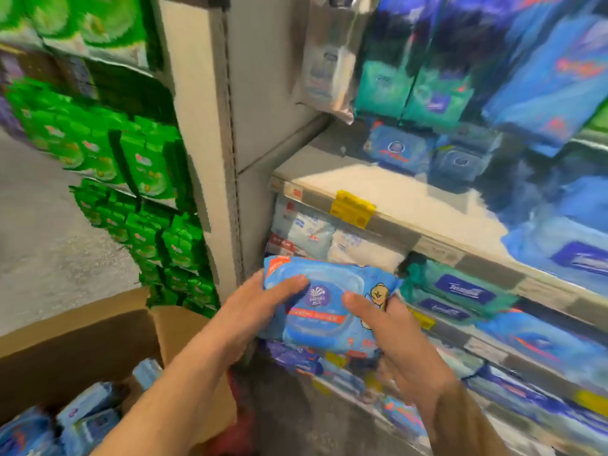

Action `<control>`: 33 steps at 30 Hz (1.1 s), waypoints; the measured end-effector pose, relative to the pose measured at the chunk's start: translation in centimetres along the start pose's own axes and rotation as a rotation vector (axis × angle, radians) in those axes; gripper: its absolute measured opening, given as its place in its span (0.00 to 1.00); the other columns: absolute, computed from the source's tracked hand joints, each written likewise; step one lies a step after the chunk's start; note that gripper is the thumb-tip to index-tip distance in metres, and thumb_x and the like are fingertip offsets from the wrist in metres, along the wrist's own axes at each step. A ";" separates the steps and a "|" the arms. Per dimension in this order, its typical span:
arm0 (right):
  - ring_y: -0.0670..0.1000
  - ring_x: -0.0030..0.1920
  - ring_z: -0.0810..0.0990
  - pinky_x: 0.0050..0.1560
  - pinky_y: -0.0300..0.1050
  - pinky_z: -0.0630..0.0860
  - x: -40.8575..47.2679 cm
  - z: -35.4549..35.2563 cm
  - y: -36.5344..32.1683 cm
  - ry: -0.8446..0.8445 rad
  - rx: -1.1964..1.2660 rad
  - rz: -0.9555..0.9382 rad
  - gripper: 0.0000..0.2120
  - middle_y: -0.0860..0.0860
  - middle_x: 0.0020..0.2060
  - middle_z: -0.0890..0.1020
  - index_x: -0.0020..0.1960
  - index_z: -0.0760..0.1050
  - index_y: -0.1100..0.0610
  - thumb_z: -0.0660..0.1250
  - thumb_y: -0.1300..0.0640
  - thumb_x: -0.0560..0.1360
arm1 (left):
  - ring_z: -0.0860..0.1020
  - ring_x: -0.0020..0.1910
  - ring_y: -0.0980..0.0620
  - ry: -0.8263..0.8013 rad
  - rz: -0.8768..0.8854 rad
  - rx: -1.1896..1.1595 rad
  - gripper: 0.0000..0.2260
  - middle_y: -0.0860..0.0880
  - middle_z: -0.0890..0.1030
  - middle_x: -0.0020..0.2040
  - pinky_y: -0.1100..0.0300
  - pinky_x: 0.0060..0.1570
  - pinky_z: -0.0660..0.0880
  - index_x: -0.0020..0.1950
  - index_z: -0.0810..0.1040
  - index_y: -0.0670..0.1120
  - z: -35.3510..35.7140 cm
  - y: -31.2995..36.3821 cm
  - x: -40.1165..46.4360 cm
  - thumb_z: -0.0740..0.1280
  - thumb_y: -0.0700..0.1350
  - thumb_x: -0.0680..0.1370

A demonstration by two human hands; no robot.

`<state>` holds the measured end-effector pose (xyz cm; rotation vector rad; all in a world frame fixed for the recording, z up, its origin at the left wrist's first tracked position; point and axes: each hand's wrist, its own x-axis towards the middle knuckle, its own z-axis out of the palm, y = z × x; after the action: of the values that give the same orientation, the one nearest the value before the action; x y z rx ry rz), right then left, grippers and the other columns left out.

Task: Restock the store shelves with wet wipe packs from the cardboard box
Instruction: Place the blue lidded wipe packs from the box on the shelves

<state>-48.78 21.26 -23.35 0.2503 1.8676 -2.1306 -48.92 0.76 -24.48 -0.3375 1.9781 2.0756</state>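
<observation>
A blue wet wipe pack [324, 315] with a round lid and a yellow cartoon figure is held in front of the shelving, below the shelf [368, 179] with the bare left end. My left hand [250, 311] grips its left edge, thumb on top. My right hand [391, 327] grips its right side, thumb on the front. The cardboard box [82, 343] stands at the lower left, with several blue packs [88, 413] inside.
Blue and teal packs [457, 291] fill the shelves to the right. White packs [316, 232] lie just behind the held pack. A yellow price clip [352, 209] sits on the shelf rail. A grey upright [210, 153] separates green packs [141, 159] on the left.
</observation>
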 end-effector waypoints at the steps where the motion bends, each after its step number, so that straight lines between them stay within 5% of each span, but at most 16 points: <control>1: 0.60 0.54 0.86 0.56 0.61 0.83 0.1 -1.5 -0.9 0.012 -0.001 -0.019 0.23 0.56 0.54 0.87 0.62 0.80 0.57 0.74 0.54 0.67 | 0.86 0.50 0.52 -0.032 0.031 0.004 0.10 0.47 0.87 0.53 0.64 0.43 0.80 0.59 0.82 0.44 1.4 1.0 0.3 0.71 0.44 0.79; 9: 0.48 0.47 0.88 0.42 0.41 0.82 1.1 -8.6 -6.9 0.025 -0.219 -0.218 0.09 0.46 0.47 0.88 0.58 0.82 0.52 0.72 0.57 0.78 | 0.86 0.53 0.47 -0.133 0.236 0.159 0.19 0.49 0.87 0.54 0.49 0.57 0.80 0.61 0.80 0.50 7.2 7.9 3.5 0.79 0.49 0.73; 14: 0.51 0.52 0.87 0.53 0.53 0.83 4.0 -9.7 -10.3 0.016 -0.215 -0.328 0.23 0.46 0.53 0.88 0.60 0.80 0.49 0.79 0.47 0.67 | 0.86 0.45 0.52 -0.184 0.368 0.211 0.17 0.50 0.88 0.48 0.58 0.47 0.80 0.58 0.80 0.49 8.6 12.1 6.8 0.78 0.47 0.71; 17: 0.48 0.50 0.88 0.46 0.43 0.83 6.3 -10.0 -12.0 0.033 -0.207 -0.389 0.24 0.44 0.50 0.88 0.61 0.80 0.52 0.76 0.52 0.66 | 0.86 0.43 0.53 -0.225 0.404 0.246 0.21 0.50 0.88 0.47 0.63 0.42 0.79 0.58 0.80 0.47 8.7 14.1 9.8 0.77 0.50 0.68; 21: 0.46 0.49 0.87 0.45 0.37 0.82 9.4 -10.1 -13.6 0.075 -0.239 -0.461 0.19 0.45 0.50 0.88 0.59 0.80 0.53 0.76 0.62 0.70 | 0.86 0.53 0.51 -0.224 0.457 0.345 0.26 0.53 0.87 0.53 0.51 0.54 0.82 0.60 0.80 0.52 7.8 15.8 14.4 0.83 0.53 0.66; 26: 0.50 0.57 0.86 0.59 0.52 0.81 13.6 -9.8 -14.7 0.094 -0.376 -0.493 0.25 0.46 0.57 0.86 0.63 0.78 0.48 0.80 0.64 0.70 | 0.84 0.53 0.60 -0.182 0.599 0.478 0.31 0.61 0.86 0.53 0.61 0.53 0.80 0.64 0.78 0.55 6.2 17.4 18.9 0.84 0.54 0.63; 30: 0.48 0.59 0.84 0.59 0.47 0.82 16.9 -10.2 -13.5 0.119 -0.430 -0.480 0.35 0.44 0.59 0.85 0.69 0.70 0.50 0.79 0.69 0.69 | 0.83 0.54 0.62 -0.202 0.622 0.510 0.33 0.62 0.85 0.54 0.61 0.57 0.78 0.66 0.76 0.60 5.9 16.3 22.8 0.84 0.48 0.66; 33: 0.48 0.61 0.84 0.60 0.47 0.81 18.5 -11.1 -12.6 0.049 -0.497 -0.388 0.34 0.44 0.61 0.84 0.70 0.70 0.48 0.78 0.68 0.70 | 0.82 0.49 0.66 -0.175 0.550 0.583 0.23 0.65 0.85 0.50 0.63 0.53 0.78 0.57 0.78 0.63 5.7 14.9 24.7 0.83 0.52 0.66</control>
<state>-71.05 31.67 -19.01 -0.1863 2.5630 -1.7907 -77.19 6.40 -18.59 0.5348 2.6295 1.5708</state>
